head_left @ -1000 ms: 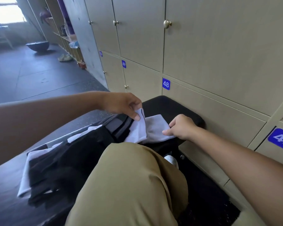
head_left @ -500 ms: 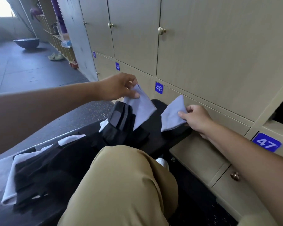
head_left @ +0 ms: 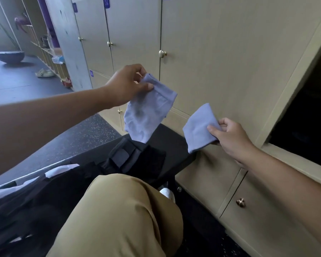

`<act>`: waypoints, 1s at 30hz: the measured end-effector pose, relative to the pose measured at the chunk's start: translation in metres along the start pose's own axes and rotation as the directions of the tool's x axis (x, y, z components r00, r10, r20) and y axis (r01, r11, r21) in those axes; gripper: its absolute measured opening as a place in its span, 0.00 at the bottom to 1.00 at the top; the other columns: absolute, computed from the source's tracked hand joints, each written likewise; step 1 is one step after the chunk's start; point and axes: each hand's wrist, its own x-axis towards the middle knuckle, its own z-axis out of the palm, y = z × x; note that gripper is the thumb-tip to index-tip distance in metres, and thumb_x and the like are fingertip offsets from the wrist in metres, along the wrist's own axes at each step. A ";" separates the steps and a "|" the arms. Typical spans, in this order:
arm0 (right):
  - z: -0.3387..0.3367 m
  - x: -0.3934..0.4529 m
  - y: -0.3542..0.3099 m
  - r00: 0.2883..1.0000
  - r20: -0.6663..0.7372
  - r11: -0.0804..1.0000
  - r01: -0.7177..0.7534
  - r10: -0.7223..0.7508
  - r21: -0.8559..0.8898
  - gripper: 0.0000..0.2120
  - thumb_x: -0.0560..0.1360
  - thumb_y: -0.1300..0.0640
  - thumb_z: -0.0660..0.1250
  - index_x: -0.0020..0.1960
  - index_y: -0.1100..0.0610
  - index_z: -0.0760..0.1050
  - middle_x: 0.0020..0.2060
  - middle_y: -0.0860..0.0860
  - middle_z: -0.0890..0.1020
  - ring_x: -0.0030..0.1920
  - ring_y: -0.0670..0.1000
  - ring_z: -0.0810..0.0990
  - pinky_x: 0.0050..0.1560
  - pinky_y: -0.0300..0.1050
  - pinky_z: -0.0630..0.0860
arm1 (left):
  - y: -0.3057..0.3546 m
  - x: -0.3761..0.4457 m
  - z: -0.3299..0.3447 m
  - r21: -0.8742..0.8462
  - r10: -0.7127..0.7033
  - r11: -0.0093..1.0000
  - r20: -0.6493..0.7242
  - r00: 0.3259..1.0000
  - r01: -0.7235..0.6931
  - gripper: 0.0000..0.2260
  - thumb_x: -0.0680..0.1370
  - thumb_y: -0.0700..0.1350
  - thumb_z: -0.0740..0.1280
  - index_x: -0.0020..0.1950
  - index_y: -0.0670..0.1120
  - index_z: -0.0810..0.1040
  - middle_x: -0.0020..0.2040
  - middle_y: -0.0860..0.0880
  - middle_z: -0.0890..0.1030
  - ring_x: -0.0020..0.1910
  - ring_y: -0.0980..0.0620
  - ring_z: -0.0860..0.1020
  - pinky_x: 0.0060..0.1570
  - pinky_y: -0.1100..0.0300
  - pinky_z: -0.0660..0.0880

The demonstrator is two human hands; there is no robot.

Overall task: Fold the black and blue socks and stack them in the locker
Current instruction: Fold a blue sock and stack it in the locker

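Observation:
My left hand (head_left: 127,86) pinches the cuff of a pale blue sock (head_left: 146,112), which hangs unfolded above the black bench (head_left: 171,143). To its right my right hand (head_left: 230,136) grips a folded pale blue sock (head_left: 198,127), held in the air just left of the open locker (head_left: 304,123). That locker's inside is dark and its contents are hidden. A pile of black socks (head_left: 67,186) with some white cloth lies on the bench by my left knee.
A wall of beige lockers with brass knobs (head_left: 202,52) stands straight ahead, lower doors (head_left: 267,210) under the open one. My knee in tan trousers (head_left: 122,216) fills the bottom centre. Dark floor, a bowl-shaped object (head_left: 7,56) and shelves are far left.
Both hands have lifted off the bench, each with a blue sock. The socks have moved apart, the right one toward the open locker. The camera has tilted up and right.

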 end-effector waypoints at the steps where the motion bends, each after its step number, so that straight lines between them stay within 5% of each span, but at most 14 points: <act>1: -0.006 -0.004 -0.003 1.000 -0.004 1.000 0.005 -0.005 0.013 0.02 0.81 0.58 0.67 0.51 0.56 0.75 0.51 0.54 0.85 0.51 0.52 0.84 0.54 0.49 0.82 | 0.005 0.000 0.001 -0.002 0.006 1.000 -0.016 1.000 -0.006 0.09 0.78 0.49 0.73 0.50 0.46 0.77 0.46 0.48 0.84 0.43 0.49 0.79 0.49 0.47 0.78; 8: -0.056 -0.032 -0.026 0.999 -0.044 0.994 0.012 -0.007 0.105 0.05 0.80 0.59 0.68 0.54 0.59 0.76 0.49 0.57 0.86 0.46 0.51 0.84 0.52 0.51 0.82 | 0.037 -0.008 0.012 -0.082 0.036 0.995 -0.136 0.990 -0.048 0.09 0.78 0.51 0.73 0.49 0.50 0.75 0.46 0.45 0.85 0.41 0.49 0.79 0.45 0.50 0.75; 13: -0.086 -0.059 -0.039 0.990 -0.127 0.991 0.077 -0.063 0.109 0.03 0.80 0.59 0.67 0.53 0.56 0.75 0.42 0.51 0.83 0.40 0.46 0.81 0.40 0.42 0.78 | 0.063 -0.024 0.036 -0.144 0.034 0.988 -0.130 0.991 -0.053 0.08 0.79 0.50 0.71 0.53 0.48 0.77 0.47 0.44 0.85 0.49 0.41 0.83 0.51 0.40 0.79; 20: -0.123 -0.088 -0.051 0.960 -0.232 0.985 0.170 -0.157 0.037 0.04 0.79 0.63 0.66 0.53 0.61 0.74 0.41 0.50 0.79 0.40 0.45 0.76 0.38 0.38 0.73 | 0.100 -0.042 0.069 -0.273 0.017 0.961 -0.082 0.996 -0.039 0.05 0.80 0.49 0.70 0.50 0.49 0.77 0.47 0.42 0.84 0.48 0.38 0.82 0.51 0.39 0.79; 23: -0.138 -0.102 -0.057 0.950 -0.247 0.978 0.205 -0.190 0.040 0.04 0.79 0.63 0.67 0.54 0.59 0.76 0.44 0.51 0.81 0.42 0.45 0.78 0.40 0.39 0.76 | 0.117 -0.048 0.081 -0.311 0.007 0.950 -0.051 0.999 -0.023 0.06 0.82 0.49 0.67 0.50 0.48 0.76 0.48 0.41 0.84 0.51 0.36 0.82 0.48 0.45 0.78; 28: -0.161 -0.123 -0.067 0.962 -0.226 0.978 0.180 -0.152 0.109 0.15 0.77 0.60 0.73 0.61 0.54 0.75 0.49 0.52 0.87 0.49 0.51 0.86 0.48 0.47 0.82 | 0.143 -0.056 0.103 -0.329 -0.037 0.944 -0.033 0.999 0.024 0.08 0.82 0.50 0.67 0.53 0.46 0.76 0.48 0.43 0.83 0.48 0.39 0.82 0.50 0.41 0.78; 30: -0.170 -0.129 -0.070 0.973 -0.184 0.983 0.160 -0.141 0.091 0.18 0.77 0.58 0.74 0.64 0.51 0.74 0.49 0.51 0.87 0.50 0.52 0.87 0.50 0.51 0.84 | 0.153 -0.057 0.114 -0.289 -0.038 0.957 -0.037 0.999 0.025 0.07 0.82 0.49 0.66 0.53 0.45 0.76 0.44 0.48 0.81 0.44 0.44 0.79 0.45 0.48 0.76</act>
